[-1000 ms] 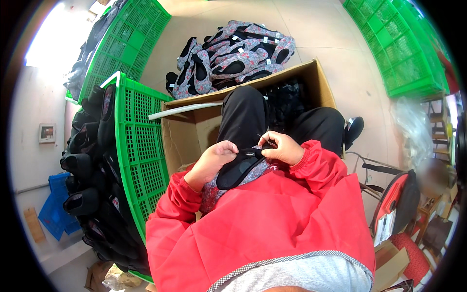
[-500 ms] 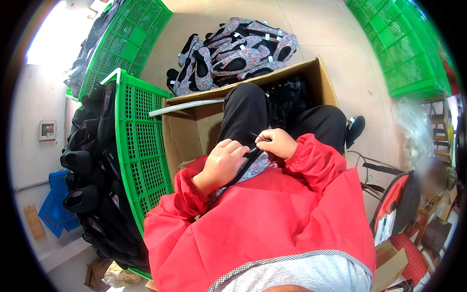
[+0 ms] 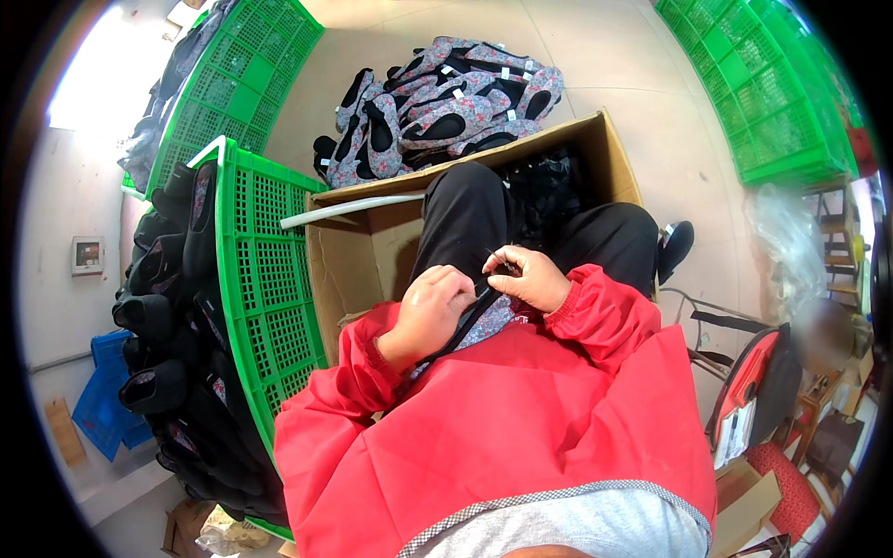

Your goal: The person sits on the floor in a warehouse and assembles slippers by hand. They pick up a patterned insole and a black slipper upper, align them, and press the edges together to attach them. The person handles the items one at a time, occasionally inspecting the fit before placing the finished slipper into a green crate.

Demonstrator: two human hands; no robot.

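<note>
On my lap lies a fabric shoe (image 3: 486,323) in grey floral cloth with a black edge. It is partly covered by my hands and the red smock. My left hand (image 3: 426,312) is closed on its black edge, fingertips pressed together. Just right of it, my right hand (image 3: 532,279) pinches the same edge with thumb and forefinger. Something thin and dark sticks up by the right fingertips, too small to make out. Beyond my knees, many similar floral shoes (image 3: 446,112) with black oval patches are heaped on the floor.
An open cardboard box (image 3: 349,265) surrounds my legs, with black plastic (image 3: 544,191) inside and a pale tube (image 3: 349,209) across its corner. Close on the left stands a green crate (image 3: 270,270) beside stacked black shoes (image 3: 158,386). Another green crate (image 3: 763,102) is at far right, a chair (image 3: 744,391) nearer.
My right thumb and fingers have shifted slightly at the black edge. My left hand stays nearly in place, its fingertips curled in a little more. The whole view has moved a little.
</note>
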